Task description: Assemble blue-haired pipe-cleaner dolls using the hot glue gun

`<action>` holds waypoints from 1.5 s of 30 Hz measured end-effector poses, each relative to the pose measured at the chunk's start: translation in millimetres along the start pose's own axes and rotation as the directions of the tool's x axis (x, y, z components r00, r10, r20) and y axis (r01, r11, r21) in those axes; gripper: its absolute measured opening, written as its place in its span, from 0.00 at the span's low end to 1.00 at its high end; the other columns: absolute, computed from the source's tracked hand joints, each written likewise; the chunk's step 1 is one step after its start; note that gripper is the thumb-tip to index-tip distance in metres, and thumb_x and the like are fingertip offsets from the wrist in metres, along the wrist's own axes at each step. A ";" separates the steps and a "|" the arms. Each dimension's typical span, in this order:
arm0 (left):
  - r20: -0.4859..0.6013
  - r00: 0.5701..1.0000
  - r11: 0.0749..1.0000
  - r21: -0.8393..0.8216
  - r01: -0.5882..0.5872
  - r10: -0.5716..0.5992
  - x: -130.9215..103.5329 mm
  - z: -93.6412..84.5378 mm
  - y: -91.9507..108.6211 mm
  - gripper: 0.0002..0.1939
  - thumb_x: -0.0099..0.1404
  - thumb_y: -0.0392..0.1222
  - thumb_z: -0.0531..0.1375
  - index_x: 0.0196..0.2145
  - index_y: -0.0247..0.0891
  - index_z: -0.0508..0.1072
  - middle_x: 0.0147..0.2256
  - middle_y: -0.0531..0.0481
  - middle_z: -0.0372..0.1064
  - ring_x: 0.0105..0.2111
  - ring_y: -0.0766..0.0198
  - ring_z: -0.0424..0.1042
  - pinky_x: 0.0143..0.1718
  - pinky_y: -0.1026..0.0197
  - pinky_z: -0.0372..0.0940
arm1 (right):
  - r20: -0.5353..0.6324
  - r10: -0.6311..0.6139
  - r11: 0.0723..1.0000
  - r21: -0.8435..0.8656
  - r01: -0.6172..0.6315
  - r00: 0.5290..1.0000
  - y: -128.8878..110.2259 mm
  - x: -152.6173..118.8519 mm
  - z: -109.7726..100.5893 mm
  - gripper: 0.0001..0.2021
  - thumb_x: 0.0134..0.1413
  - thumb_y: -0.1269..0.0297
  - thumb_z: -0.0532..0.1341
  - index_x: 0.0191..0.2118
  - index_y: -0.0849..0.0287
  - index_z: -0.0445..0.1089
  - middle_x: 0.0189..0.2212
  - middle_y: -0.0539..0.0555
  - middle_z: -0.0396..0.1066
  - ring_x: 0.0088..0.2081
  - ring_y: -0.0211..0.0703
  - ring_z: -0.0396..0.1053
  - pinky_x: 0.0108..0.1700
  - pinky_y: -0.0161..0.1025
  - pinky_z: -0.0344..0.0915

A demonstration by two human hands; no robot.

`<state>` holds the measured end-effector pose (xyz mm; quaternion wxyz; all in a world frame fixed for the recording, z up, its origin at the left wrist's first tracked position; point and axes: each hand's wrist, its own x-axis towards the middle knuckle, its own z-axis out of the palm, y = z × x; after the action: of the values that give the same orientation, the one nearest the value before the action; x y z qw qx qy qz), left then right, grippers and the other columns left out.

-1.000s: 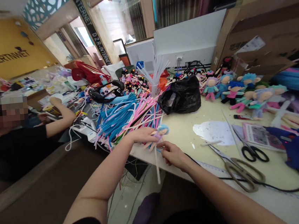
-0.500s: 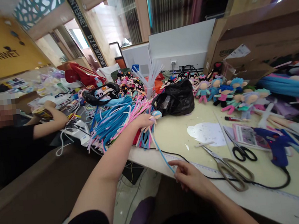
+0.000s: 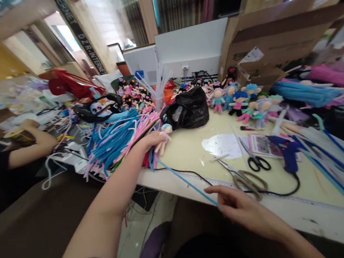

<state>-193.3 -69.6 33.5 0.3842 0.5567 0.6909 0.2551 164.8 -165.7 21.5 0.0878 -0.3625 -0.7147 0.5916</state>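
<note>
Blue pipe cleaner [image 3: 184, 179] runs in a straight slant from the small doll [image 3: 162, 138] down to the right hand [image 3: 242, 209], crossing the front edge of the table [image 3: 289, 211]. The right hand pinches its lower end between thumb and fingertips, the other fingers loosely curled. The left hand [image 3: 150, 141] lies over the doll, fingers closed around its body; the doll's pale blue hair shows just past the fingertips, and its legs point down toward the table edge.

Left of the doll, a big loose heap of blue and pink pipe cleaners [image 3: 118, 140] spreads over the table. Behind the doll sits a black plastic bag [image 3: 187, 111], crumpled and partly open; what is inside cannot be made out. Behind the bag and a little to its left, a clear cup [image 3: 158, 102] holds a fan of white sticks. Right of the bag, a cluster of finished dolls [image 3: 242, 102] with blue and teal hair lies on the table, near an open cardboard box [image 3: 276, 42] whose inside is hidden.

Right of the doll lie a white patch of paper [image 3: 220, 144], large scissors [image 3: 243, 177], black-handled scissors [image 3: 255, 159] and a blue glue gun [image 3: 286, 152] with a black cord. Far left of the doll, another person's arm [image 3: 30, 142] rests by a tangle of white cable.
</note>
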 end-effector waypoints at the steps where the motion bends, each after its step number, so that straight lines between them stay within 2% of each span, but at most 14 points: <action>1: 0.025 0.999 1.000 -0.003 0.026 -0.026 0.1 -6.1 -1.2 0.13 0.49 0.41 0.59 0.31 0.33 0.78 0.18 0.53 0.66 0.21 0.63 0.64 0.24 0.62 0.58 | -0.060 -0.006 0.998 -0.055 0.003 0.998 4.5 -18.6 -12.5 0.20 0.53 0.65 0.57 0.53 0.52 0.69 0.27 0.48 0.64 0.27 0.36 0.63 0.30 0.32 0.61; 5: 0.019 0.999 0.992 -0.117 0.049 -0.047 -9.2 -18.1 -0.8 0.14 0.47 0.42 0.62 0.32 0.33 0.78 0.19 0.52 0.68 0.21 0.64 0.65 0.22 0.63 0.58 | -0.275 0.045 0.984 -0.153 -0.090 0.960 41.0 -94.4 -51.6 0.23 0.52 0.53 0.60 0.54 0.50 0.69 0.31 0.52 0.71 0.30 0.41 0.69 0.31 0.35 0.67; 9: -0.006 1.000 0.969 -0.248 -0.024 0.024 -28.0 -11.4 9.9 0.18 0.47 0.46 0.65 0.36 0.34 0.78 0.30 0.47 0.74 0.28 0.60 0.71 0.26 0.63 0.62 | -0.512 0.041 0.970 -0.186 -0.157 0.858 76.3 -139.4 -71.1 0.26 0.51 0.49 0.61 0.55 0.51 0.69 0.32 0.53 0.73 0.35 0.45 0.72 0.37 0.36 0.70; 13: 0.000 0.997 0.951 -0.299 -0.073 0.076 -34.9 5.8 29.6 0.23 0.49 0.49 0.66 0.41 0.34 0.77 0.35 0.42 0.76 0.32 0.58 0.73 0.27 0.63 0.63 | -0.568 -0.017 0.937 -0.296 -0.185 0.823 87.1 -141.6 -84.6 0.25 0.55 0.48 0.56 0.55 0.54 0.68 0.28 0.52 0.72 0.31 0.43 0.72 0.35 0.37 0.70; 18: 0.187 0.963 0.918 -0.380 -0.112 0.195 -24.5 50.1 58.3 0.23 0.52 0.50 0.64 0.42 0.32 0.76 0.35 0.40 0.76 0.30 0.59 0.73 0.29 0.61 0.64 | -0.615 0.036 0.826 -0.425 -0.370 0.787 117.2 -141.3 -96.1 0.26 0.57 0.50 0.50 0.57 0.57 0.65 0.28 0.53 0.73 0.28 0.45 0.72 0.32 0.40 0.70; 22: 0.288 0.924 0.926 -0.350 -0.144 0.253 -14.1 96.7 76.6 0.18 0.53 0.48 0.64 0.38 0.34 0.77 0.34 0.44 0.76 0.35 0.58 0.73 0.37 0.60 0.64 | -0.705 -0.125 0.652 -0.589 -0.478 0.698 122.6 -143.1 -90.2 0.25 0.56 0.47 0.52 0.53 0.57 0.68 0.41 0.59 0.74 0.41 0.56 0.72 0.42 0.49 0.69; 23: 0.319 0.910 0.928 -0.343 -0.148 0.263 -11.9 106.7 80.1 0.17 0.52 0.47 0.65 0.37 0.34 0.78 0.35 0.45 0.76 0.36 0.58 0.73 0.40 0.59 0.64 | -0.710 -0.209 0.611 -0.632 -0.477 0.673 113.9 -136.5 -86.6 0.24 0.57 0.47 0.53 0.52 0.56 0.69 0.45 0.60 0.73 0.45 0.57 0.71 0.46 0.52 0.67; 25: 0.331 0.905 0.919 -0.370 -0.134 0.266 -7.9 122.0 85.4 0.17 0.51 0.46 0.65 0.37 0.34 0.78 0.36 0.46 0.76 0.38 0.57 0.73 0.44 0.58 0.62 | -0.667 -0.313 0.601 -0.690 -0.402 0.677 86.7 -109.0 -78.3 0.19 0.62 0.53 0.50 0.51 0.55 0.69 0.46 0.58 0.72 0.46 0.53 0.70 0.49 0.48 0.66; 28: 0.251 0.938 0.874 -0.477 -0.094 0.237 -3.7 131.5 88.8 0.19 0.51 0.49 0.65 0.37 0.33 0.77 0.34 0.44 0.76 0.37 0.56 0.73 0.42 0.57 0.62 | -0.507 -0.394 0.581 -0.784 -0.219 0.767 40.2 -37.3 -68.1 0.15 0.63 0.66 0.49 0.48 0.54 0.70 0.46 0.57 0.71 0.48 0.46 0.67 0.49 0.41 0.64; 32: 0.174 0.963 0.793 -0.606 -0.059 0.205 -2.6 125.3 88.4 0.20 0.51 0.51 0.66 0.37 0.33 0.75 0.33 0.43 0.76 0.35 0.58 0.74 0.39 0.58 0.63 | -0.342 -0.246 0.503 -0.845 -0.182 0.907 9.4 58.2 -64.8 0.13 0.60 0.73 0.50 0.43 0.58 0.71 0.44 0.60 0.70 0.48 0.50 0.64 0.42 0.40 0.64; 35: 0.150 0.970 0.744 -0.667 -0.043 0.191 0.3 117.2 87.8 0.19 0.50 0.49 0.67 0.34 0.32 0.74 0.31 0.43 0.76 0.32 0.60 0.73 0.37 0.60 0.64 | -0.337 -0.173 0.531 -0.824 -0.201 0.925 9.8 91.2 -69.8 0.11 0.59 0.73 0.51 0.39 0.60 0.71 0.43 0.61 0.71 0.49 0.50 0.63 0.42 0.40 0.62; 39: 0.107 0.974 0.632 -0.774 -0.043 0.198 16.6 115.2 87.6 0.16 0.51 0.47 0.66 0.33 0.32 0.73 0.28 0.45 0.75 0.30 0.62 0.73 0.33 0.62 0.64 | -0.431 -0.136 0.590 -0.759 -0.276 0.892 13.5 102.7 -97.1 0.12 0.62 0.69 0.50 0.45 0.58 0.69 0.42 0.58 0.72 0.45 0.45 0.67 0.42 0.37 0.61; 43: 0.069 0.981 0.510 -0.859 -0.032 0.178 38.5 127.9 83.3 0.14 0.53 0.45 0.64 0.33 0.33 0.72 0.28 0.47 0.75 0.28 0.63 0.73 0.31 0.63 0.65 | -0.632 -0.014 0.630 -0.607 -0.484 0.775 13.4 122.8 -145.9 0.19 0.60 0.73 0.47 0.56 0.63 0.62 0.46 0.62 0.72 0.47 0.46 0.68 0.44 0.37 0.61; 45: 0.072 0.988 0.490 -0.872 -0.006 0.140 45.9 136.1 77.7 0.13 0.52 0.45 0.65 0.32 0.33 0.71 0.27 0.47 0.75 0.27 0.64 0.72 0.30 0.64 0.65 | -0.684 0.054 0.628 -0.543 -0.558 0.727 15.2 136.5 -166.5 0.19 0.57 0.73 0.51 0.54 0.67 0.64 0.48 0.66 0.71 0.50 0.49 0.68 0.46 0.38 0.61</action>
<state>-41.6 -16.1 4.6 0.6461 0.3319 0.4169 0.5463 164.8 49.9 13.6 0.0548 -0.6599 -0.7400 0.1182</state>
